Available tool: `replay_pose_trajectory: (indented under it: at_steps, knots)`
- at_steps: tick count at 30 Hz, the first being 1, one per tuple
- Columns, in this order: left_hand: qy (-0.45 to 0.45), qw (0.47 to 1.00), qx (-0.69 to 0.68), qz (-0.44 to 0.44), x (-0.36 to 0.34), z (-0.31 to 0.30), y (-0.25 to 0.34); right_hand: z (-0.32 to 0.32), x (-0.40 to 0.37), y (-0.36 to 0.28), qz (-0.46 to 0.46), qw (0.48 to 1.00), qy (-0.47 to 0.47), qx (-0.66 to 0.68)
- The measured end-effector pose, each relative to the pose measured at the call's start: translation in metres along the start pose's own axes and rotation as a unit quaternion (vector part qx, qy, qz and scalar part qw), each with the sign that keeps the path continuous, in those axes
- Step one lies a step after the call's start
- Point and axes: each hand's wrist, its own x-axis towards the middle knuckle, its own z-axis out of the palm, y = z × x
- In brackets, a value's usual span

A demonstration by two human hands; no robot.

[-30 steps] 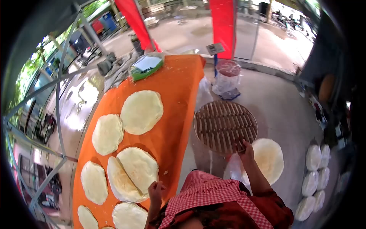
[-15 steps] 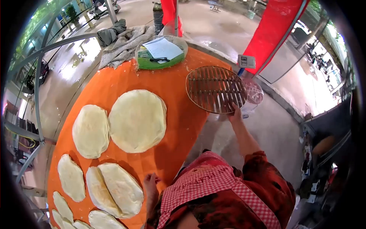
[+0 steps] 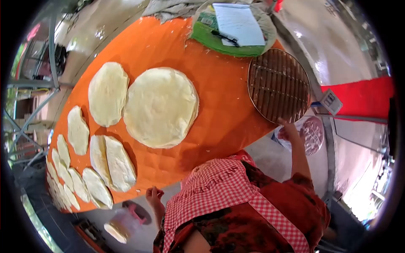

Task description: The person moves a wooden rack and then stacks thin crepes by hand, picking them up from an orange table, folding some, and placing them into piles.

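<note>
At the table's right corner lies a round slatted rack with a thin rim, dark brown between its cross rows. My right hand is at its near rim, with fingertips on the edge; the grip is partly hidden. My left hand is off the table's near edge, fingers curled in, with nothing visible in them. Left of the rack is a thick stack of round, pale flat dough sheets. Beside it lies an oval-looking sheet. Nearest my left hand is a folded sheet.
Several smaller-looking sheets cover the left end of the orange table. A green-sided package at the back carries white paper and a black pen. A clear tub stands below the right edge, by a grey switch box.
My view has turned and tilted down. The rack, earlier held out past the table's right edge, is now over the corner beside the package. My left hand stays curled.
</note>
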Motion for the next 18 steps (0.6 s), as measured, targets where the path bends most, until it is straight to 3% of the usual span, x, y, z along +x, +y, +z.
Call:
replay_pose_trajectory:
  at_steps: [1, 3, 4, 5, 6, 7, 9, 11, 14, 17, 18]
  knots:
    - [0.017, 1.000, -0.010, -0.014, -0.008, 0.005, -0.007, 0.042, -0.036, -0.019, -0.057, 0.997, 0.040, -0.041]
    - [0.042, 0.998, -0.034, -0.038, -0.018, 0.023, -0.016, 0.097, -0.055, -0.043, -0.132, 0.977, -0.072, -0.150]
    - [0.041, 0.997, -0.036, -0.049, -0.022, 0.034, -0.014, 0.131, -0.061, -0.053, -0.146, 0.973, -0.162, -0.075]
    - [0.024, 0.998, -0.034, -0.035, -0.023, 0.044, -0.012, 0.161, -0.067, -0.067, -0.146, 0.957, -0.227, -0.104]
    - [0.004, 0.999, -0.032, -0.020, -0.023, 0.052, -0.010, 0.197, -0.059, -0.063, -0.123, 0.948, -0.294, 0.026]
    - [-0.019, 0.999, -0.030, -0.005, -0.023, 0.058, -0.010, 0.225, -0.077, -0.086, -0.095, 0.941, -0.320, 0.049]
    - [-0.022, 0.999, -0.037, 0.005, -0.025, 0.063, -0.020, 0.281, -0.072, -0.093, -0.207, 0.904, -0.362, 0.095]
    - [-0.026, 0.999, -0.042, 0.021, -0.025, 0.060, -0.023, 0.322, -0.082, -0.115, -0.269, 0.933, -0.234, -0.053]
    - [-0.006, 0.999, -0.035, 0.000, -0.023, 0.050, -0.036, 0.351, -0.081, -0.122, -0.132, 0.943, -0.300, 0.056]
    - [-0.005, 0.999, -0.051, -0.009, -0.011, 0.042, -0.040, 0.373, -0.088, -0.114, -0.090, 0.953, -0.253, 0.138]
    - [-0.028, 0.998, -0.053, -0.013, -0.003, 0.037, -0.038, 0.377, -0.088, -0.113, -0.078, 0.944, -0.282, 0.150]
